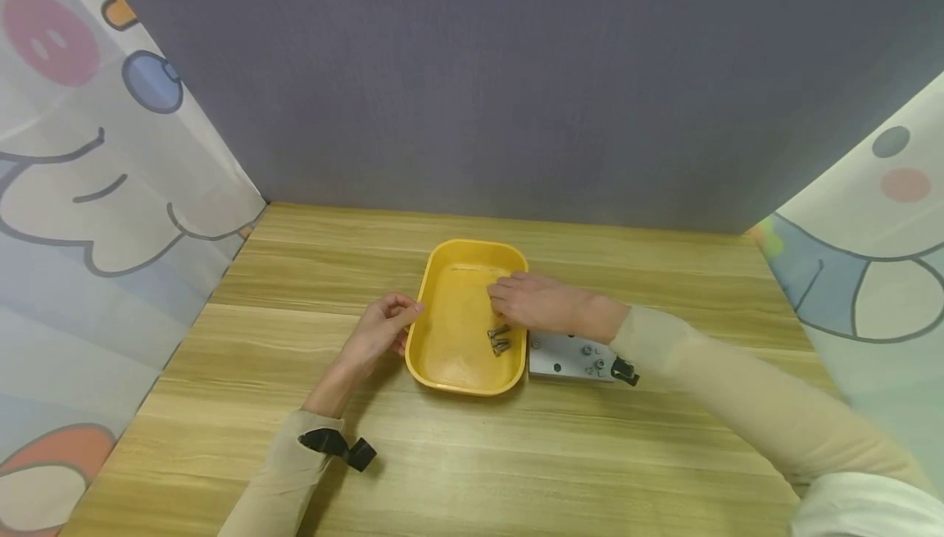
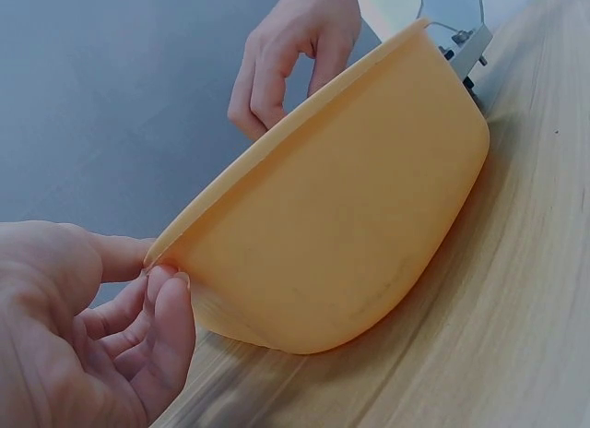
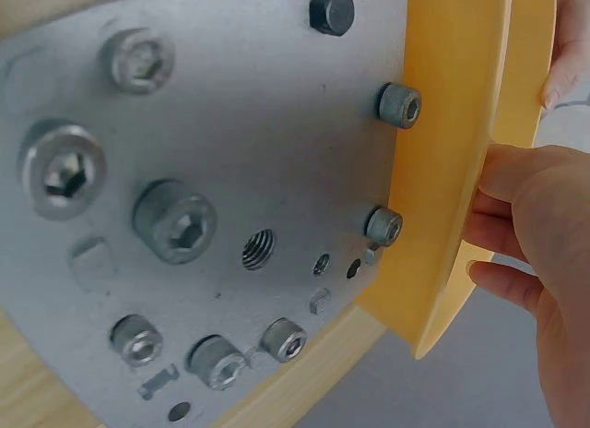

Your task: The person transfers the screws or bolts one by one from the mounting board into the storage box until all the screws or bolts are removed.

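A yellow tray (image 1: 457, 385) lies on the wooden table. My left hand (image 1: 379, 330) pinches its left rim between thumb and fingers; the left wrist view shows this grip (image 2: 111, 326) close up. Several small socket-head bolts (image 1: 500, 347) lie inside the tray on the right side. My right hand (image 1: 542, 303) reaches over the right rim into the tray, fingers bent downward just beyond the bolts. In the right wrist view, this hand (image 3: 544, 225) has its fingertips partly behind the rim, and I cannot tell whether they hold a bolt.
A grey metal plate (image 3: 277, 160) carrying several socket-head bolts and threaded holes stands right beside the tray, beneath my right forearm. A dark grey panel (image 1: 472, 111) rises behind the table (image 1: 472, 463), with patterned cloth (image 1: 81, 299) at both sides.
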Demonstrator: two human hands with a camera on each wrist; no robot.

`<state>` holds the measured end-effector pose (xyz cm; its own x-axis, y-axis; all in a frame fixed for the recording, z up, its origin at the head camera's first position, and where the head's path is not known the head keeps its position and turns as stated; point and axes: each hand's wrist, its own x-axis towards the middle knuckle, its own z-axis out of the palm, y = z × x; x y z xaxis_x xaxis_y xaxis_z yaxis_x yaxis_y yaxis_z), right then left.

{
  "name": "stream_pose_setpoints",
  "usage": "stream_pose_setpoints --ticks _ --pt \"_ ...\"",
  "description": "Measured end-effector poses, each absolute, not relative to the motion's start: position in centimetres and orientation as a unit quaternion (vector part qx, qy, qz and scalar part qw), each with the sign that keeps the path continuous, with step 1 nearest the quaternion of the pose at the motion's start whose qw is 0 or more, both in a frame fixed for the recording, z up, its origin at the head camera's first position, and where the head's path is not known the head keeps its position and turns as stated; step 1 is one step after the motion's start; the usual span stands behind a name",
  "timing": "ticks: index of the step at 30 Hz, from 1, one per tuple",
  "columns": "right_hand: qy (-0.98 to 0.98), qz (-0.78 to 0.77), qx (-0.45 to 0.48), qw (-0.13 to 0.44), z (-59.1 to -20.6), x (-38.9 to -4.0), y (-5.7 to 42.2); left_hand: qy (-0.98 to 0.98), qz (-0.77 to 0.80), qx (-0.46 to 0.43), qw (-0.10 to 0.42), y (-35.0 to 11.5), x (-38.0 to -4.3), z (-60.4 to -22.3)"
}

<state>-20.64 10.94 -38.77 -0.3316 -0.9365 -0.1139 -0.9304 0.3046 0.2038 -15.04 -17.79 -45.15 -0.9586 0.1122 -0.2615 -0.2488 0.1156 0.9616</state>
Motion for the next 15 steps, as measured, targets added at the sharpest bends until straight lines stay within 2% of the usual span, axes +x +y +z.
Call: stream_pose_setpoints --ticks 15 --pt "-0.830 -0.019 0.557 0.022 -39.0 -20.5 12.6 0.737 0.660 -0.050 0.137 -17.7 -15.0 -45.0"
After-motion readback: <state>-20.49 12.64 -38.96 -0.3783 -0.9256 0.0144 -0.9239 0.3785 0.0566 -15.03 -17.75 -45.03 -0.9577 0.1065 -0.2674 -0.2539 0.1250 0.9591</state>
